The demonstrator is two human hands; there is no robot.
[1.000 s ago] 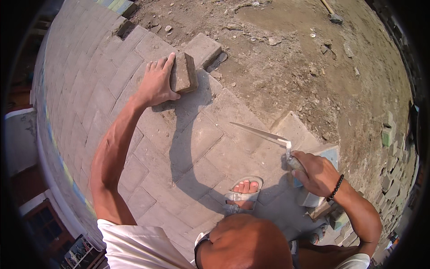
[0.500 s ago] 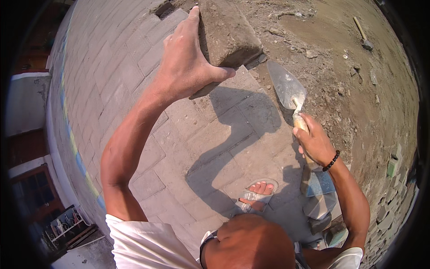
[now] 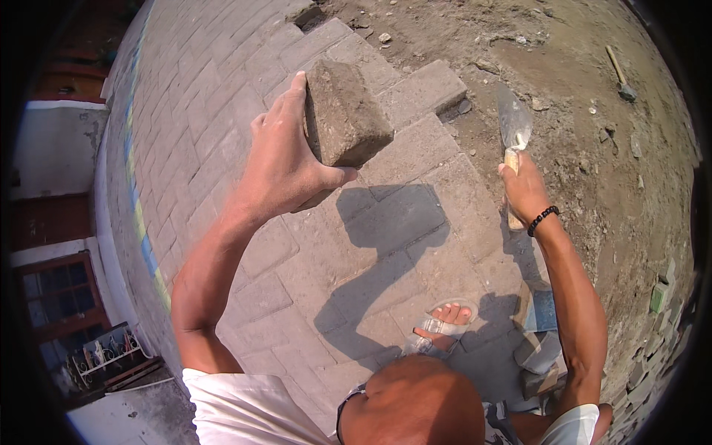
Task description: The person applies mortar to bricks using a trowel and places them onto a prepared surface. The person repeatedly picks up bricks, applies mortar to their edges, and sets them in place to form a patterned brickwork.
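My left hand (image 3: 288, 167) grips a thick, dirt-coated paving block (image 3: 347, 111), thumb along its near edge and fingers along its left side. The block is held over the laid pavers (image 3: 256, 304), and its shadow falls on them nearer to me. My right hand (image 3: 526, 191), with a dark bead bracelet at the wrist, is wrapped round the wooden handle of a trowel (image 3: 514, 122). The trowel's grey blade points away from me over the bare soil (image 3: 593, 215) beside the paving edge. Beyond the held block, a laid paver (image 3: 424, 93) juts out toward the soil.
A hammer (image 3: 619, 74) lies on the soil at the far right. Loose blocks (image 3: 539, 354), one with a blue face, sit by my right forearm. My sandalled foot (image 3: 450, 320) stands on the pavers. A building with a window (image 3: 59, 293) lines the left.
My left hand has brought the paving block back toward me and to the left, uncovering pavers beyond it. My right hand has moved the trowel forward and to the right. The view has shifted slightly.
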